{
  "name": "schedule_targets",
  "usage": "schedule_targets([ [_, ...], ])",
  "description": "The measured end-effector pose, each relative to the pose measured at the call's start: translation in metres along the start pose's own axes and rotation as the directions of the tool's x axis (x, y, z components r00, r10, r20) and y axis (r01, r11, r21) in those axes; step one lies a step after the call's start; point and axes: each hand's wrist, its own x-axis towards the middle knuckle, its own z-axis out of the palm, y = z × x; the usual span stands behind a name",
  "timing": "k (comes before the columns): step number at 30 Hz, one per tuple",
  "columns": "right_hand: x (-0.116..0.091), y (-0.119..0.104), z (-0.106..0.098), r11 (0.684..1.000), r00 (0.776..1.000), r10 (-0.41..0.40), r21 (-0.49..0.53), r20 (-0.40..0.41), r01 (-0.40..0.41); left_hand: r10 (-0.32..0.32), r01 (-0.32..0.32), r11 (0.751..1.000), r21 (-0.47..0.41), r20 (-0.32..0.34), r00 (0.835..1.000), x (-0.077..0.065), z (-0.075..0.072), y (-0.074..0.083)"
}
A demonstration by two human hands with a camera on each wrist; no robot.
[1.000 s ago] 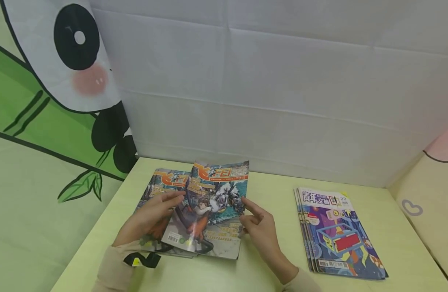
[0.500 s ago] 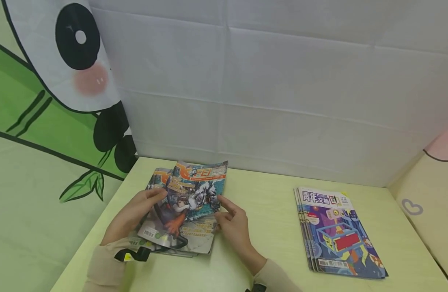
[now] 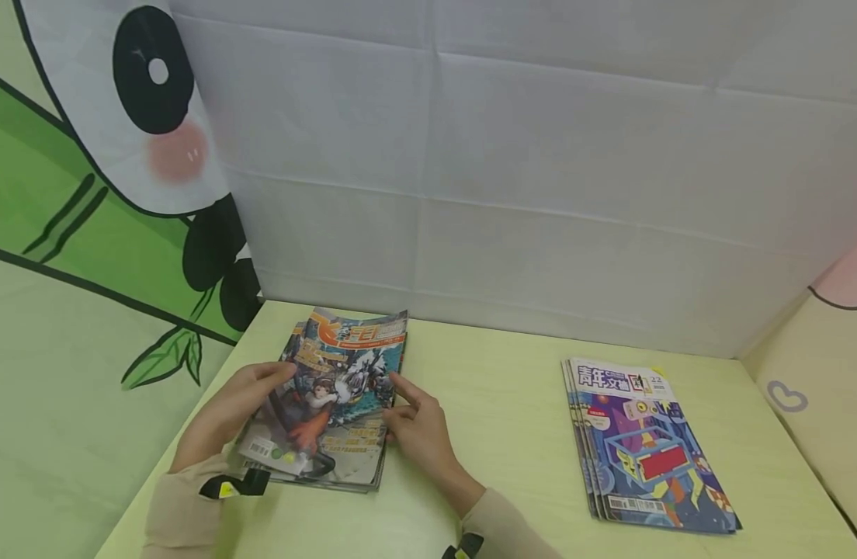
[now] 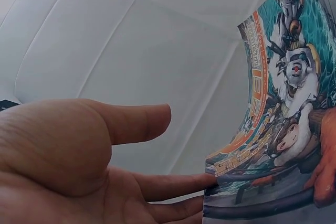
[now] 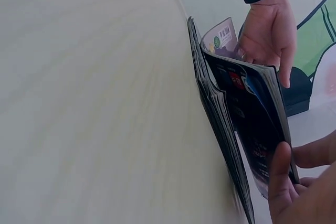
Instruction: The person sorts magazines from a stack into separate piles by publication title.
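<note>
A glossy magazine (image 3: 345, 419) with an orange title and a robot-and-girl cover is tilted above a matching stack (image 5: 212, 98) on the table's left side. My right hand (image 3: 428, 431) pinches its right edge; in the right wrist view the thumb lies on the dark back cover (image 5: 252, 114). At the opposite edge is my left hand (image 3: 226, 407). In the left wrist view its straight fingers (image 4: 170, 184) touch the curved cover, while its thumb points out apart from the paper. Most of the stack is hidden under the magazine.
Several overlapping magazines with a purple-blue cover (image 3: 652, 458) lie on the right of the pale yellow table (image 3: 498, 435). White cloth (image 3: 540, 155) hangs behind the table's back edge, and a panda-printed cloth (image 3: 121, 256) covers the left side.
Both hands have carried the magazine leftward, from beside the stack to right over it, so it now covers most of it. The purple-blue magazines have stayed put.
</note>
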Motion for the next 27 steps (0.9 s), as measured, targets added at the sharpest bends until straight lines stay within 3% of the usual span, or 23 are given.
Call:
schedule_targets([
  [6,0.001,0.0,0.002,0.999,0.998,-0.001,-0.048,0.057,0.004,-0.013,0.013,1.0,0.007,-0.002,1.0,-0.001,-0.004,0.0],
  [12,0.0,0.0,-0.001,0.998,0.998,0.015,-0.066,0.066,-0.01,-0.036,0.036,0.999,-0.001,0.007,0.999,0.002,-0.002,-0.001],
  [20,0.003,0.005,-0.01,0.994,0.996,0.029,-0.111,0.084,-0.02,-0.043,0.044,0.998,0.055,-0.012,0.999,0.002,-0.005,-0.006],
  [27,0.003,0.004,-0.01,0.964,0.998,0.015,-0.266,0.066,0.003,-0.082,0.085,0.992,0.091,-0.039,0.996,0.005,-0.002,-0.006],
])
